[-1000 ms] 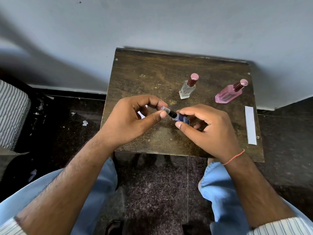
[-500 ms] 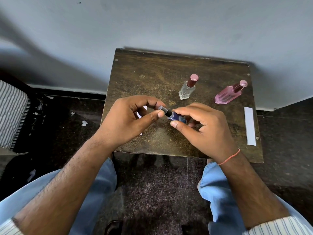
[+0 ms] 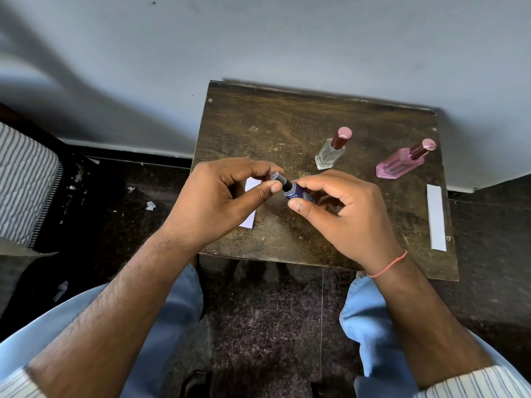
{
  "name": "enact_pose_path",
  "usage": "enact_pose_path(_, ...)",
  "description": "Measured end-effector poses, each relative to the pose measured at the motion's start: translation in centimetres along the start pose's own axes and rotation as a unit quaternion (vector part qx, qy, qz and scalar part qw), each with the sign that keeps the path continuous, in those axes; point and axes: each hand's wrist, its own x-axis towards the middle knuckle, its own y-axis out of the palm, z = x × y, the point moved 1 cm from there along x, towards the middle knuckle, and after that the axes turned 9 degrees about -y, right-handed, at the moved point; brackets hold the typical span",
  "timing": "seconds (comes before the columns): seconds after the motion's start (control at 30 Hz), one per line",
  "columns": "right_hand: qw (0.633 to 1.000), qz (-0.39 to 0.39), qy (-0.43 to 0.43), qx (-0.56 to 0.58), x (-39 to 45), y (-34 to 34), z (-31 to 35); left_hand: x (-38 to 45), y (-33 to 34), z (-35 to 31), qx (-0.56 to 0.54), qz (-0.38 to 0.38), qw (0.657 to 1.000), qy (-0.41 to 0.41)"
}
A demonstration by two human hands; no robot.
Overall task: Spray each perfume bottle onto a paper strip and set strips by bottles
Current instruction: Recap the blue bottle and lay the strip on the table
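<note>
- The right hand (image 3: pixel 350 214) gripped the blue bottle (image 3: pixel 296 193) above the table (image 3: pixel 287 130); the left hand (image 3: pixel 221 196) pinched its cap (image 3: pixel 280 180).
- A sudden tug risked a slip — the bottle might drop or tip.

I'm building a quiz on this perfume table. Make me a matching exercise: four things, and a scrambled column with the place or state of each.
Things:
1. small dark blue perfume bottle
2. clear glass bottle with maroon cap
3. pink glass bottle with maroon cap
4. long white paper strip

Places or states:
A. lies flat by the table's right edge
B. stands between the other two bottles
C. held in both hands
D. stands nearest the table's far right corner

Pairs: 1-C, 2-B, 3-D, 4-A
</note>
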Motion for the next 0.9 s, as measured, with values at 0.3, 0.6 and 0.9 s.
enact_pose_path(0.3,0.981,-0.077,0.137,0.111,1.6,2.2,-0.1,0.3,-1.9,2.9,0.181,0.060,0.981,-0.043)
enact_pose_path(0.6,0.978,-0.097,0.142,0.115,2.7,3.8,0.0,0.0,-2.2,4.3,0.244,0.120,0.961,-0.048)
enact_pose_path(0.9,0.975,-0.095,0.169,0.112,3.6,5.4,0.5,-0.2,-1.7,4.5,0.256,0.096,0.961,-0.040)
